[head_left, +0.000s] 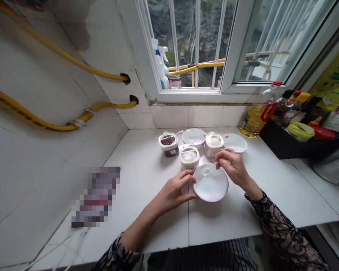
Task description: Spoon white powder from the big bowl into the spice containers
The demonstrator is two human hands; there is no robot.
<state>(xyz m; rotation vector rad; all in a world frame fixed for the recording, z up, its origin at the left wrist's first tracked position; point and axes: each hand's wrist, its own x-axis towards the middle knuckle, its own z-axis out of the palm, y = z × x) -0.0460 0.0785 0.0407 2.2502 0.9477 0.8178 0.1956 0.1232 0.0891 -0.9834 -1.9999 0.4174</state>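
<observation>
My left hand (pixel 178 190) grips the rim of a white bowl (pixel 211 188) with a pinkish edge, thumb and fingers at its left side. In my right hand (pixel 232 167) is a small white spoon (pixel 209 170), pinched by the handle, its head over the bowl's far inner side. The bowl looks to hold something white, but I cannot tell it from the bowl's surface. Just behind stand a lidded jar with white contents (pixel 189 156), a jar of dark reddish grains (pixel 168 142) and a jar with pale contents (pixel 214 142).
Two more white bowls, a left one (pixel 194 137) and a right one (pixel 238 142), stand behind the jars. A black box (pixel 275 141) of bottles and an oil bottle (pixel 251 120) are at right. A blurred-out object (pixel 96 197) lies at left. A barred window (pixel 197 45) is behind.
</observation>
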